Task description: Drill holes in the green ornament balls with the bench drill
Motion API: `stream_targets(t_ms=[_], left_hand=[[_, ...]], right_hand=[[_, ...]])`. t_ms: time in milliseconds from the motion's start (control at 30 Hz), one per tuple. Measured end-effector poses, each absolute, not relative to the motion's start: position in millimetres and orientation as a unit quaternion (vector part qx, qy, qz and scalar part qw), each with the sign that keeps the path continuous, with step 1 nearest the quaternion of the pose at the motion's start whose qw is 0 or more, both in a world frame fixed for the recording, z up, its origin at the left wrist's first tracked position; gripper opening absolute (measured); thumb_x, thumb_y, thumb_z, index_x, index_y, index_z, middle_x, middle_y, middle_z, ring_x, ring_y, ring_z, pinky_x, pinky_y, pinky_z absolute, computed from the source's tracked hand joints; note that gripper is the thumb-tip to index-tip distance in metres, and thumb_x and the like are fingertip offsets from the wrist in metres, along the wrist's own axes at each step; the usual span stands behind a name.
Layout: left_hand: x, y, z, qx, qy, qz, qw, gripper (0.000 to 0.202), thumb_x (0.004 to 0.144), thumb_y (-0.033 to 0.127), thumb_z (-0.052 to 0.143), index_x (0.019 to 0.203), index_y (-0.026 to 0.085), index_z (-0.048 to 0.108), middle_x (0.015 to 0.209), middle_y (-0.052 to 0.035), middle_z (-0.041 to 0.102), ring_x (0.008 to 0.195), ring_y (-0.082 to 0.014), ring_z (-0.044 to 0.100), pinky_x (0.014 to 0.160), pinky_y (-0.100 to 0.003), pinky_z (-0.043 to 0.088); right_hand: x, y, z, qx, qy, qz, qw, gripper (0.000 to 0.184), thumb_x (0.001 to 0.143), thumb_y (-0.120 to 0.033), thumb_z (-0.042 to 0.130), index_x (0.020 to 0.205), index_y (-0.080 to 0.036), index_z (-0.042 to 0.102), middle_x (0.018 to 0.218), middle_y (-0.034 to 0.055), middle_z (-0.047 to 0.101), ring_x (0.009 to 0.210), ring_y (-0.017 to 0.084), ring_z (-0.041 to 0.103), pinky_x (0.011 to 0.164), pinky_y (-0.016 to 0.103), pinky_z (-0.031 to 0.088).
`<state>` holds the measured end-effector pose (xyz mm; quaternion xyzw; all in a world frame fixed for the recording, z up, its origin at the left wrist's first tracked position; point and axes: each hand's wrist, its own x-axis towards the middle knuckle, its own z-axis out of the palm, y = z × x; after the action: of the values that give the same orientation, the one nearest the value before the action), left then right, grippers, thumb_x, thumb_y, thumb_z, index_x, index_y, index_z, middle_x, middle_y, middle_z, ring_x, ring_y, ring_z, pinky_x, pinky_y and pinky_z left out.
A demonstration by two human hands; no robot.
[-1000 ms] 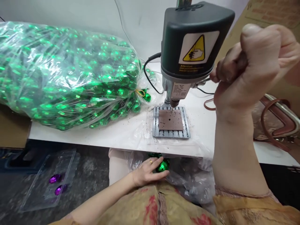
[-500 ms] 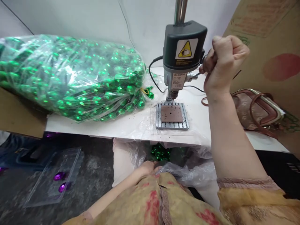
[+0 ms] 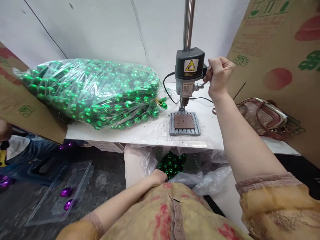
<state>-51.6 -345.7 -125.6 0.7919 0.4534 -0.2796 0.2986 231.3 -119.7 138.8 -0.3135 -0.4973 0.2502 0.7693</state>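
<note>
A small bench drill (image 3: 189, 71) stands on the white table (image 3: 140, 133), its bit raised above a brown pad on a grey slotted base (image 3: 184, 123). My right hand (image 3: 218, 75) is a fist wrapped round the drill's feed lever at the machine's right side. My left hand (image 3: 157, 176) reaches down below the table edge, at an open plastic bag of green faceted beads (image 3: 172, 163) in my lap; its fingers are tucked out of sight behind my clothing.
A big clear bag stuffed with green beads (image 3: 95, 91) lies on the table's left. A brown handbag (image 3: 262, 116) and cardboard sheets (image 3: 277, 60) stand at the right. On the floor at left lies a clear tray with purple beads (image 3: 65, 196).
The view has pulled back and up, showing more of the table. My left hand, flat on the green beads before, now sits lower with its fingers hidden. My right hand keeps its grip on the lever.
</note>
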Motion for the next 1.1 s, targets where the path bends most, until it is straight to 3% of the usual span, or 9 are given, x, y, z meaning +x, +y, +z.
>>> stream_targets(t_ms=[100, 167, 300, 400, 533, 633, 733, 933, 1100], left_hand=[[-59.2, -341.6, -105.6, 0.816, 0.441, -0.211, 0.308, 0.010, 0.079, 0.013, 0.071, 0.071, 0.019, 0.075, 0.083, -0.0083, 0.077, 0.092, -0.0304, 0.075, 0.082, -0.037, 0.055], [-64.7, -331.8, -86.4, 0.831, 0.437, -0.151, 0.310, 0.014, 0.082, 0.018, 0.066, 0.069, 0.020, 0.072, 0.078, -0.0053, 0.074, 0.082, -0.0247, 0.072, 0.074, -0.031, 0.050], [-75.3, -301.0, -42.5, 0.788, 0.464, 0.063, 0.400, 0.039, 0.091, 0.051, 0.061, 0.071, 0.017, 0.064, 0.059, 0.0017, 0.055, 0.054, -0.0118, 0.047, 0.053, -0.024, 0.032], [-78.5, -287.7, -19.7, 0.647, 0.474, 0.271, 0.532, 0.060, 0.076, 0.073, 0.073, 0.064, 0.019, 0.051, 0.053, 0.0068, 0.041, 0.048, -0.0063, 0.031, 0.049, -0.021, 0.022], [-71.9, -290.6, -9.9, 0.516, 0.460, 0.390, 0.609, 0.069, 0.059, 0.076, 0.086, 0.067, 0.019, 0.048, 0.056, 0.0079, 0.042, 0.049, -0.0045, 0.033, 0.049, -0.019, 0.028], [-64.9, -295.0, -8.9, 0.477, 0.453, 0.433, 0.617, 0.072, 0.057, 0.079, 0.086, 0.073, 0.019, 0.049, 0.060, 0.0077, 0.045, 0.051, -0.0056, 0.038, 0.052, -0.020, 0.034], [-62.3, -300.2, -8.0, 0.562, 0.435, 0.359, 0.605, 0.069, 0.066, 0.080, 0.080, 0.069, 0.019, 0.047, 0.059, 0.0084, 0.039, 0.051, -0.0047, 0.030, 0.051, -0.020, 0.026], [-77.8, -320.4, -12.7, 0.755, 0.353, -0.003, 0.553, 0.056, 0.085, 0.068, 0.069, 0.068, 0.017, 0.055, 0.057, 0.0063, 0.041, 0.056, -0.0078, 0.029, 0.053, -0.024, 0.022], [-99.5, -331.8, -20.9, 0.748, 0.383, -0.023, 0.542, 0.048, 0.086, 0.065, 0.071, 0.086, 0.017, 0.068, 0.069, 0.0030, 0.057, 0.063, -0.0108, 0.044, 0.058, -0.024, 0.030]], right_hand=[[234.5, -113.0, 139.4, -0.342, -0.499, 0.262, 0.752, 0.056, 0.084, -0.070, 0.066, 0.062, -0.028, 0.034, 0.041, -0.0105, 0.028, 0.054, 0.010, 0.016, 0.052, 0.032, 0.026], [235.3, -108.8, 140.4, -0.357, -0.499, 0.268, 0.743, 0.055, 0.084, -0.071, 0.063, 0.064, -0.029, 0.035, 0.042, -0.0111, 0.028, 0.056, 0.010, 0.016, 0.055, 0.031, 0.025], [235.6, -106.3, 143.9, -0.373, -0.492, 0.283, 0.734, 0.050, 0.088, -0.065, 0.064, 0.065, -0.028, 0.037, 0.042, -0.0121, 0.029, 0.057, 0.010, 0.015, 0.056, 0.032, 0.023], [235.4, -109.1, 147.2, -0.388, -0.493, 0.291, 0.722, 0.049, 0.090, -0.059, 0.065, 0.065, -0.028, 0.036, 0.040, -0.0132, 0.028, 0.057, 0.010, 0.015, 0.056, 0.032, 0.023], [234.0, -113.2, 150.5, -0.395, -0.494, 0.292, 0.718, 0.049, 0.089, -0.062, 0.063, 0.066, -0.029, 0.036, 0.039, -0.0137, 0.030, 0.059, 0.010, 0.016, 0.058, 0.030, 0.025], [232.5, -115.3, 151.1, -0.395, -0.493, 0.287, 0.720, 0.049, 0.087, -0.066, 0.063, 0.066, -0.029, 0.037, 0.039, -0.0136, 0.032, 0.059, 0.009, 0.017, 0.057, 0.029, 0.026], [230.4, -119.4, 150.5, -0.391, -0.495, 0.277, 0.725, 0.052, 0.083, -0.066, 0.068, 0.065, -0.028, 0.037, 0.040, -0.0133, 0.030, 0.056, 0.008, 0.018, 0.054, 0.028, 0.025], [224.1, -137.3, 149.1, -0.329, -0.487, 0.269, 0.763, 0.045, 0.086, -0.047, 0.071, 0.059, -0.026, 0.041, 0.043, -0.0095, 0.035, 0.041, 0.006, 0.028, 0.044, 0.028, 0.025], [220.4, -145.2, 149.4, -0.310, -0.481, 0.265, 0.776, 0.046, 0.082, -0.043, 0.072, 0.056, -0.024, 0.040, 0.040, -0.0095, 0.033, 0.038, 0.005, 0.028, 0.041, 0.025, 0.028]])
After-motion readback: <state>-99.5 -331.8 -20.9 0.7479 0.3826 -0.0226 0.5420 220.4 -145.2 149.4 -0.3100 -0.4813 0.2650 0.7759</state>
